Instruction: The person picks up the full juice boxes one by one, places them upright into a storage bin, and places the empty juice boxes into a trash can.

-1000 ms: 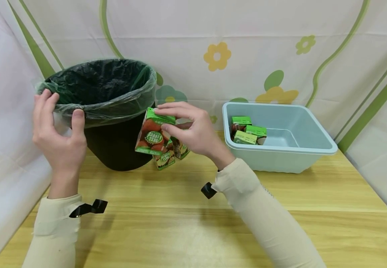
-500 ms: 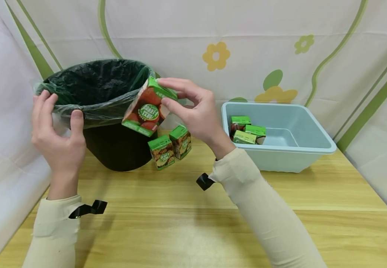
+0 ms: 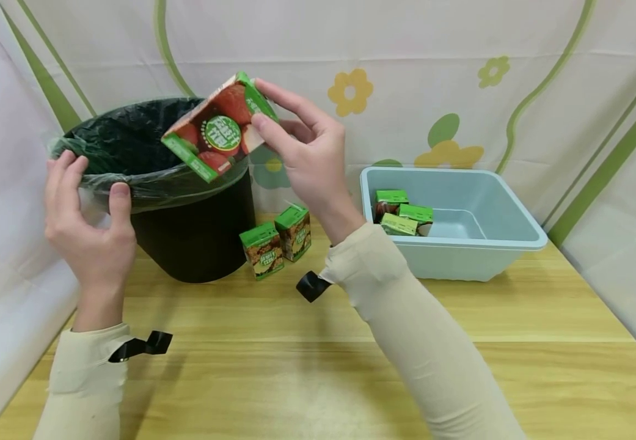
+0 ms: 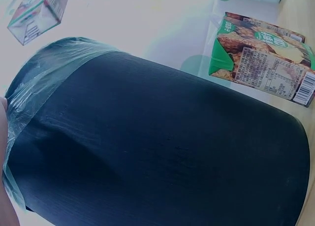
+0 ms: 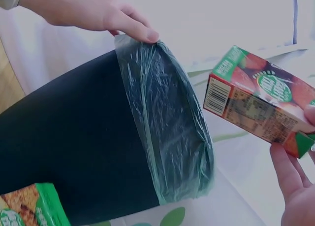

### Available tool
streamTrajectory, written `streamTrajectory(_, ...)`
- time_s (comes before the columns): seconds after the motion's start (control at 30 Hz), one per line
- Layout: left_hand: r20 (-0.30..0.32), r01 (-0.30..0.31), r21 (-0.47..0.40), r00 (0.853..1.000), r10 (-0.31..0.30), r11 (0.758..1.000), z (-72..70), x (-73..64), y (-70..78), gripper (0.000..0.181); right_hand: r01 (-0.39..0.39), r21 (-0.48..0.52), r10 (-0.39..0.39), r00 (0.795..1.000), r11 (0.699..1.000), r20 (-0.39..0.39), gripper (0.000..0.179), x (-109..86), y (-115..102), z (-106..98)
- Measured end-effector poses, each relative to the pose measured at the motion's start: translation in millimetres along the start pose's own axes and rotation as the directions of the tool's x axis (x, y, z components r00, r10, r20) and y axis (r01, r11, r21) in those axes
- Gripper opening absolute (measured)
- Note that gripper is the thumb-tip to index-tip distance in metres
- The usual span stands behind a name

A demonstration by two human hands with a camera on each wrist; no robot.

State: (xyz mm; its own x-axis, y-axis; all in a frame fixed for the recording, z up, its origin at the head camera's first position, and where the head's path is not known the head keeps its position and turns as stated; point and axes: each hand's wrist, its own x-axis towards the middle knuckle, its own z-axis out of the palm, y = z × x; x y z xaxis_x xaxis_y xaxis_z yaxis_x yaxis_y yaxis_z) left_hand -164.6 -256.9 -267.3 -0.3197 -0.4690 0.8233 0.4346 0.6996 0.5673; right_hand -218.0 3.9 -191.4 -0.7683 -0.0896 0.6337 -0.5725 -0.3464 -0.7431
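Pinching one green end of a red fruit box [image 3: 223,133], the right hand [image 3: 313,150] holds it tilted by the mouth of a black bin [image 3: 197,238] in the head view. The left hand [image 3: 92,226] grips the rim over a green bag [image 3: 153,192], maybe so both stay still. The bin is toward the left edge of the tabletop [image 3: 230,379]. Two small boxes [image 3: 263,252] stand just to its right, perhaps to be easy to reach. A blue tub [image 3: 460,260] near the right edge has three boxes [image 3: 399,224] at its left end.

The left wrist view shows the red fruit box past the rim, not touching it.

The right wrist view shows a gap between it and the bag.
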Motion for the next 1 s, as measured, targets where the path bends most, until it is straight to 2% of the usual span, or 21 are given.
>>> streamTrajectory(0.3, -0.002, -0.013, -0.009, 1.0, 0.013, 1.0, 1.2, 0.9, -16.3, 0.048, -0.013, -0.005, 0.013, 0.994, 1.0, -0.108, 0.04, 11.6, 6.6, 26.7)
streamTrajectory(0.4, 0.001, -0.015, -0.007, 1.0, 0.015, 1.0, 0.4, 1.3, -18.5, 0.048, -0.024, -0.051, 0.017, 0.993, 0.998, -0.118, 0.039, 14.6, 8.9, 36.6)
streamTrajectory(0.5, 0.001, -0.014, -0.004, 1.0, 0.014, 1.0, -0.1, 1.8, -17.8, 0.047, -0.035, -0.153, 0.019, 0.994, 0.988, -0.105, 0.039, 16.3, 11.1, 44.9)
streamTrajectory(0.63, 0.001, -0.013, -0.001, 1.0, 0.013, 1.0, -0.1, 1.6, -16.3, 0.047, -0.025, -0.32, 0.004, 0.998, 0.947, -0.064, 0.039, 16.6, 16.8, 51.2)
streamTrajectory(0.8, 0.007, -0.012, 0.004, 1.0, 0.011, 1.0, -0.5, 2.0, -17.4, 0.046, 0.009, -0.449, -0.009, 1.0, 0.894, 0.003, 0.038, 17.2, 27.5, 53.7)
streamTrajectory(0.9, 0.005, -0.013, -0.002, 1.0, 0.013, 1.0, 0.0, 2.1, -16.1, 0.046, 0.049, -0.521, -0.022, 0.998, 0.852, 0.058, 0.038, 18.2, 33.7, 54.2)
streamTrajectory(1.0, 0.003, -0.014, -0.008, 1.0, 0.014, 1.0, 0.4, 1.9, -14.9, 0.046, 0.092, -0.598, -0.026, 0.993, 0.796, 0.118, 0.038, 17.8, 39.2, 55.0)
